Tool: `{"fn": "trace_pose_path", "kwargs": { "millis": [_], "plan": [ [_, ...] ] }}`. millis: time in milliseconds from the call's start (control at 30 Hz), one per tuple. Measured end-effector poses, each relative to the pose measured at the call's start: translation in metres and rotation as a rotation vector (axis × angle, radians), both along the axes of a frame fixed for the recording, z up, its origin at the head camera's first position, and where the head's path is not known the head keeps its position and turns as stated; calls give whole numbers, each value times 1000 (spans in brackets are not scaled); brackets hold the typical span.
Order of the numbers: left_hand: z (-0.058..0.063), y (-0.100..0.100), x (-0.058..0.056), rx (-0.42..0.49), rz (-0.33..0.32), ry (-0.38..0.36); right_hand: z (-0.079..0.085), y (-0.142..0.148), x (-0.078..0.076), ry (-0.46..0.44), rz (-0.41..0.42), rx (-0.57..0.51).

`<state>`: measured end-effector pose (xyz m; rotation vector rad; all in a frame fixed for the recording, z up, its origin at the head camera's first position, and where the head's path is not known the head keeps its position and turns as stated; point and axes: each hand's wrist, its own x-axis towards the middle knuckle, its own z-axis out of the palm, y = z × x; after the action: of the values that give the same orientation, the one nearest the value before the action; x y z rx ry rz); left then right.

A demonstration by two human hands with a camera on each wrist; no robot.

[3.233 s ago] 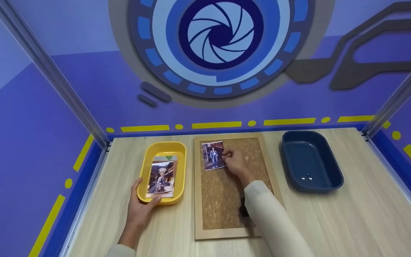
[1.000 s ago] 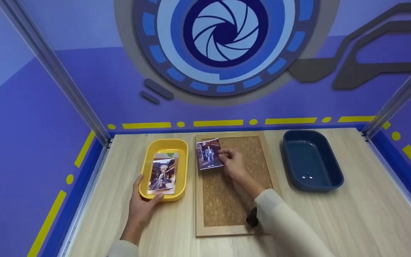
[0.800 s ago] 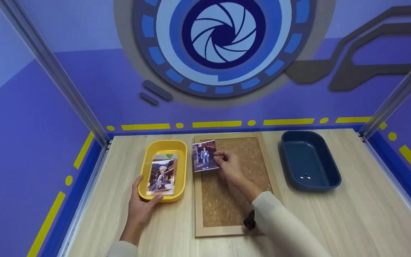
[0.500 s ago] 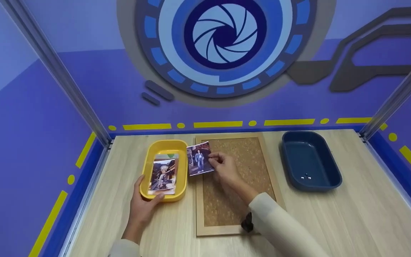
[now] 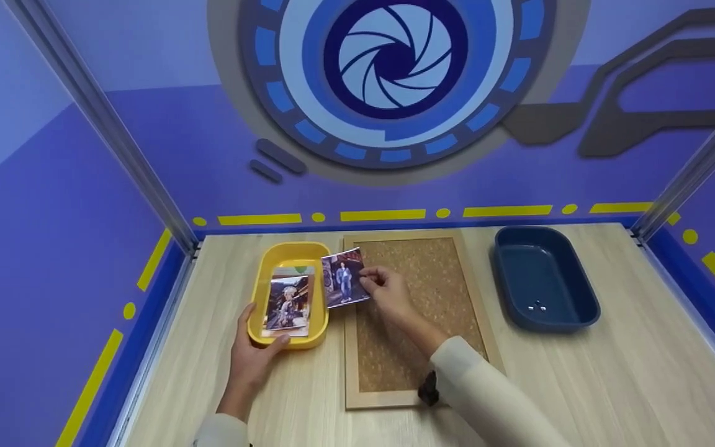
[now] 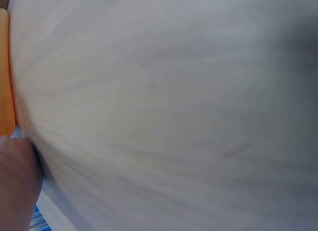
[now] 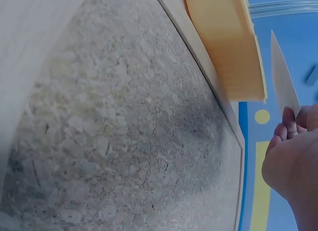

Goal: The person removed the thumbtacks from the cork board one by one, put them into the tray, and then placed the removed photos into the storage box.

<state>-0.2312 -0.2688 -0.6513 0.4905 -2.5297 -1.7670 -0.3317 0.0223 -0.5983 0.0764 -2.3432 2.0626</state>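
My right hand (image 5: 393, 295) pinches a photo print (image 5: 342, 277) by its right edge, between thumb and fingers. The print, of a standing figure in blue, overlaps the right rim of the yellow tray (image 5: 295, 253) in the head view. In the right wrist view the photo (image 7: 284, 74) is seen from behind and tilted, raised off the corkboard. My left hand (image 5: 255, 357) grips the tray's near left corner, thumb on the front rim and fingers along the left side. Inside the tray lies another photo (image 5: 288, 304) on top of other paper pieces.
A wood-framed corkboard (image 5: 422, 310) lies right of the yellow tray, partly under my right forearm. Farther right stands a dark blue tray (image 5: 534, 273) with small shiny bits (image 5: 536, 306) in it. Blue and purple panels (image 5: 146, 136) wall in the table at the back and sides.
The right hand has lifted the photo from the corkboard's upper left and carried it left to the yellow tray's rim. The left hand keeps its grip on the tray.
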Motion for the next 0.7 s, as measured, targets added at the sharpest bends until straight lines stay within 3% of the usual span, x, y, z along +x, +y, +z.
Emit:
{"fn": "trace_pose_path", "kwargs": {
  "millis": [233, 500, 700],
  "plan": [
    [-2, -1, -1, 8, 4, 4, 1, -3, 1, 11, -1, 10],
    [-3, -2, 0, 0, 6, 43, 4, -9, 10, -106, 41, -70],
    [-3, -1, 0, -12, 4, 25, 4, -15, 10, -136, 33, -93]
  ]
}}
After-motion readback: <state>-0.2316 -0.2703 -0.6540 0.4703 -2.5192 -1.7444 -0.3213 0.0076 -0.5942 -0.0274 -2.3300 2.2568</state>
